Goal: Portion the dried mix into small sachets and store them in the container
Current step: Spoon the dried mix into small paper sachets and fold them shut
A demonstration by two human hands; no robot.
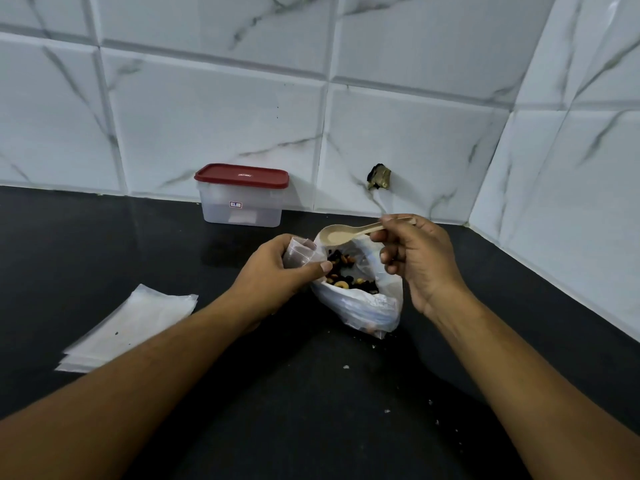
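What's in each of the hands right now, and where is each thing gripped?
The left hand pinches a small sachet near its open mouth. The right hand holds a beige spoon by its handle end, its empty bowl above the bag of dried mix.

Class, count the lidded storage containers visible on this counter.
1: the clear container with a red lid stands at the back of the black counter, against the tiled wall. None seem hidden.

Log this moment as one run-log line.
left hand: holds sachet open | right hand: holds empty spoon over mix bag | container: lidded | spare sachets: stacked left
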